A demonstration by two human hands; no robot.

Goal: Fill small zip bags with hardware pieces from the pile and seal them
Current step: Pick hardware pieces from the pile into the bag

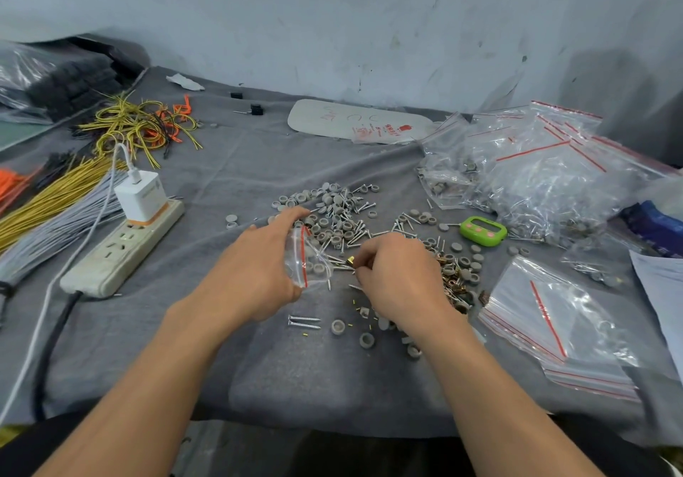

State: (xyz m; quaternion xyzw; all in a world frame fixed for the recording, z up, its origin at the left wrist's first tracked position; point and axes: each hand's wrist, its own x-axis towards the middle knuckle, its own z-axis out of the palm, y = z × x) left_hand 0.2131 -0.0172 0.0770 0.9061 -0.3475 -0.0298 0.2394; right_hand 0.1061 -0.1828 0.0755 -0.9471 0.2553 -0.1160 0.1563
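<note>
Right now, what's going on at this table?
A person is bagging hardware. The left hand holds a small zip bag, open, with a few grey caps inside. The right hand pinches a small brass piece by the bag's mouth. The pile of caps and screws lies just beyond, and empty bags sit to the right.

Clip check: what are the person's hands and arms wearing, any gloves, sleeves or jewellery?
Left hand and right hand are ungloved, no rings, watch or wristband visible. Both forearms are uncovered to the frame's bottom edge; no sleeves show.
</note>
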